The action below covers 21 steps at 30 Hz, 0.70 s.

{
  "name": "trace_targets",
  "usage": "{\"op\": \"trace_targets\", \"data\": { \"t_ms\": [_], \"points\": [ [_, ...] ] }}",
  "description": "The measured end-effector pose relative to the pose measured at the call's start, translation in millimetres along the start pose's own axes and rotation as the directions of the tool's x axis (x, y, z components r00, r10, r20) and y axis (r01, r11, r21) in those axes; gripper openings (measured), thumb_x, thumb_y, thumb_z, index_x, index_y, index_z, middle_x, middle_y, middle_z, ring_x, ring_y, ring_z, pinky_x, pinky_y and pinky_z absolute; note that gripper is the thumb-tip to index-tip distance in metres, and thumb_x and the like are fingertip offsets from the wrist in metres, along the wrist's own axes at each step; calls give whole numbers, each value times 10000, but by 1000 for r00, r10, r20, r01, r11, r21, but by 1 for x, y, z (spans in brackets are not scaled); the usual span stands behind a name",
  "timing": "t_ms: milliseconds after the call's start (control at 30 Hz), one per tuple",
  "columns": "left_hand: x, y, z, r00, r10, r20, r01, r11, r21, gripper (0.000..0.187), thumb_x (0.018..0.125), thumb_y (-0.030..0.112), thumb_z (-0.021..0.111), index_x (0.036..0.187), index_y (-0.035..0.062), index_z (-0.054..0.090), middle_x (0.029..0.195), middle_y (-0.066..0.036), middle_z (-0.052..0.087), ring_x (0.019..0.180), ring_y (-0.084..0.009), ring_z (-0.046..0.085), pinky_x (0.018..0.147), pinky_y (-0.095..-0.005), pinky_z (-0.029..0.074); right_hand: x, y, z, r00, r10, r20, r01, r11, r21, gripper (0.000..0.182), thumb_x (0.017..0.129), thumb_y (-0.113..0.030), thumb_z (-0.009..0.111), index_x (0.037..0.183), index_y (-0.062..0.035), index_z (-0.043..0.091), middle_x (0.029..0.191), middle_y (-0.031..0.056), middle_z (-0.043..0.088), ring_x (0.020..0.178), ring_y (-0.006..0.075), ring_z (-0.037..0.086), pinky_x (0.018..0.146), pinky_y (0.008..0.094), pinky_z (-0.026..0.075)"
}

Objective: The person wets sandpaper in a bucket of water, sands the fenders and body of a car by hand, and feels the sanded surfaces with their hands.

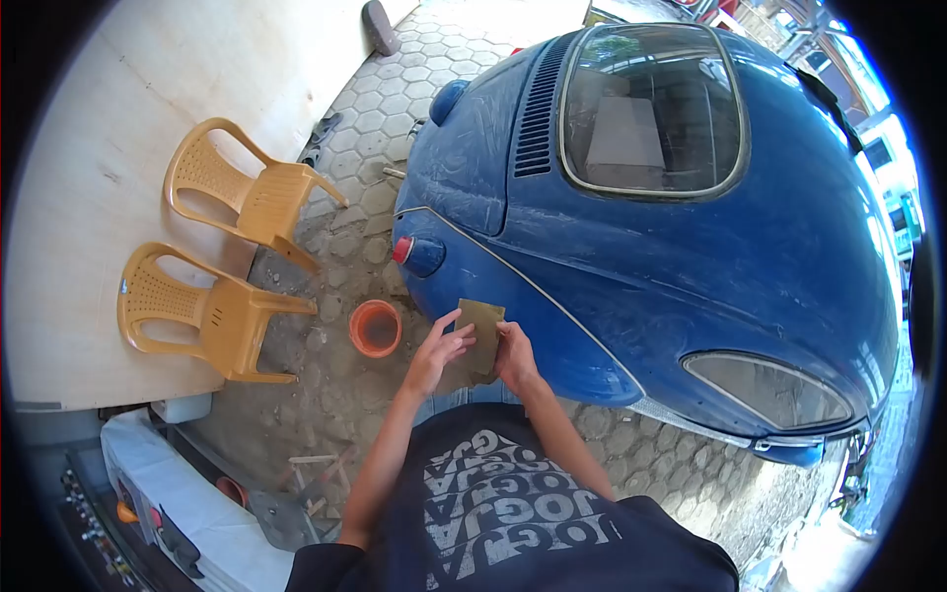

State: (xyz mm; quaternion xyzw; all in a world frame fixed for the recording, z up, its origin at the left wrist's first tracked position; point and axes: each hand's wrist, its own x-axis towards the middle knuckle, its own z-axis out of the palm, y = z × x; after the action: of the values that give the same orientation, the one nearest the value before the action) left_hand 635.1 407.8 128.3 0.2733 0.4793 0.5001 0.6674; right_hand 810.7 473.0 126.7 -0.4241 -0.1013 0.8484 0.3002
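Note:
Between my two hands is a brownish, rectangular sheet of what looks like sandpaper [482, 318], held up in front of the car's rear fender. My left hand [437, 352] grips its left side, fingers lying across the face. At the right edge, my right hand [515, 355] pinches the sheet. Just beyond the sheet stands a blue rounded car [631, 247] with pale, dusty smears on its paint. A red-tipped tail light [419, 255] sits on the fender, up and left of my hands.
An orange bucket [376, 329] with murky liquid stands on the paving left of my hands. Two yellow plastic chairs [258, 202] [222, 316] are by the pale wall. A white-covered surface [182, 493] with small items lies at lower left. Stone paving [651, 449] surrounds the car.

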Motion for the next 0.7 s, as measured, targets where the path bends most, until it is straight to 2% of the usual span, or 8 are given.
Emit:
{"op": "trace_targets", "data": {
  "t_ms": [33, 67, 133, 233, 333, 467, 567, 700],
  "points": [
    [2, -4, 5, 1000, -4, -5, 4, 1000, -2, 549, 1018, 199, 493, 1541, 103, 356, 1452, -193, 527, 1259, -272, 584, 1064, -389, 438, -5, -10, 2, 999, 25, -27, -26, 998, -57, 476, 925, -256, 664, 1331, -31, 561, 1238, 92, 624, 1139, 226, 607, 992, 411, 472],
    [4, -8, 11, 1000, -6, -11, 6, 1000, -7, 536, 1023, 212, 477, 1537, 106, 365, 1460, -193, 518, 1257, -274, 584, 1067, -401, 433, 3, -10, -8, 996, -86, -25, 77, 963, -258, 473, 920, -274, 679, 1314, -35, 573, 1221, 94, 630, 1129, 220, 612, 983, 396, 480],
    [8, -12, 14, 991, -33, -132, 30, 999, -24, 522, 1030, 228, 467, 1529, 109, 376, 1464, -178, 514, 1266, -273, 572, 1076, -408, 420, 18, -7, -26, 954, -294, 59, 268, 748, -608, 470, 911, -311, 709, 1280, -43, 598, 1187, 98, 642, 1109, 207, 624, 965, 366, 494],
    [6, -14, 12, 967, -80, -241, 61, 995, -82, 494, 1043, 273, 454, 1507, 108, 413, 1463, -140, 520, 1272, -252, 559, 1073, -410, 414, 11, -39, -23, 996, -88, -23, 61, 831, -552, 552, 878, -361, 756, 1297, -39, 595, 1202, 99, 646, 1126, 208, 622, 973, 355, 483],
    [18, -32, 25, 962, -139, -234, 129, 990, -59, 484, 1062, 313, 416, 1496, 100, 445, 1464, -120, 530, 1290, -229, 548, 1075, -404, 420, 33, -37, -36, 995, 74, 65, -24, 823, -568, 577, 881, -373, 755, 1320, -36, 588, 1224, 103, 649, 1126, 197, 620, 928, 343, 499],
    [37, -66, 25, 964, -38, -263, 6, 992, -123, 521, 1069, 434, 348, 1442, 124, 536, 1486, -70, 519, 1285, -200, 532, 1060, -405, 410, 57, -15, -44, 968, 36, 248, 139, 748, -649, 550, 891, -385, 751, 1304, -46, 616, 1237, 83, 652, 1122, 160, 602, 925, 341, 495],
    [20, -52, 34, 931, -69, -359, 23, 991, -131, 590, 1057, 504, 294, 1437, 132, 549, 1471, -65, 539, 1265, -209, 543, 1034, -401, 425, 64, -23, -52, 972, 36, 232, 169, 579, -798, 428, 925, -284, 714, 1276, -49, 643, 1214, 96, 667, 1102, 228, 629, 976, 353, 467],
    [-12, -86, 5, 763, -121, -635, 41, 989, -139, 614, 1040, 546, 300, 1398, 139, 586, 1356, -58, 626, 1152, -199, 592, 962, -391, 461, 93, -53, -73, 844, -347, 409, 446, 28, -895, 391, 894, -102, 628, 1283, -68, 652, 1311, 139, 616, 1239, 325, 563, 1022, 409, 445]
  ]
}}
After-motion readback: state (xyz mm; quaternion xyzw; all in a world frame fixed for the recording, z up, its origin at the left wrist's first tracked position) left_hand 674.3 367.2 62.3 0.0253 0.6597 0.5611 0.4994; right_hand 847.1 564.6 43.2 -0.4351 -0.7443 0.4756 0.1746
